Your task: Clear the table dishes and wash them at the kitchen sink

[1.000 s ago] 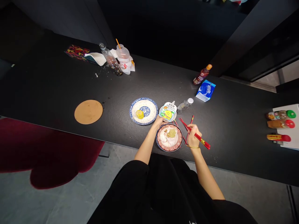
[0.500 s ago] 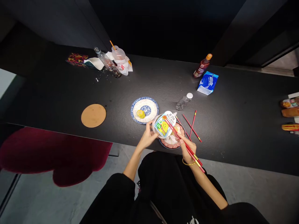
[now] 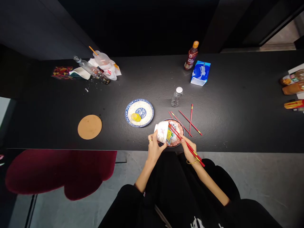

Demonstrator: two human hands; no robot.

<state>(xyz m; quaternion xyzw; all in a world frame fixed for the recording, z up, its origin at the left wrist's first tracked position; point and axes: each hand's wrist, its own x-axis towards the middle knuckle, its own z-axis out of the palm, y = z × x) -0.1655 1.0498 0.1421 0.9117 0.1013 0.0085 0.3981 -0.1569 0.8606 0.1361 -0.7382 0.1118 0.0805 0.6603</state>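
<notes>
My left hand (image 3: 154, 146) grips a small white bowl (image 3: 163, 133) with a printed paper lid, tilted on its side over a red-rimmed plate (image 3: 181, 128) near the black counter's front edge. My right hand (image 3: 190, 150) is closed on a pair of red chopsticks (image 3: 184, 142), their tips reaching to the bowl's mouth. What the plate holds is mostly hidden behind the bowl.
A blue-rimmed plate (image 3: 139, 113) with a yellow piece of food lies to the left, a round cork mat (image 3: 89, 126) farther left. Loose red chopsticks (image 3: 190, 118), a small clear bottle (image 3: 176, 96), a blue carton (image 3: 200, 73) and a sauce bottle (image 3: 191, 55) lie behind. Bottles and wrappers clutter the back left (image 3: 99, 66).
My left hand lifted the lidded bowl off the counter and tipped it over the red-rimmed plate. My right hand brought the chopsticks in from the right to the bowl.
</notes>
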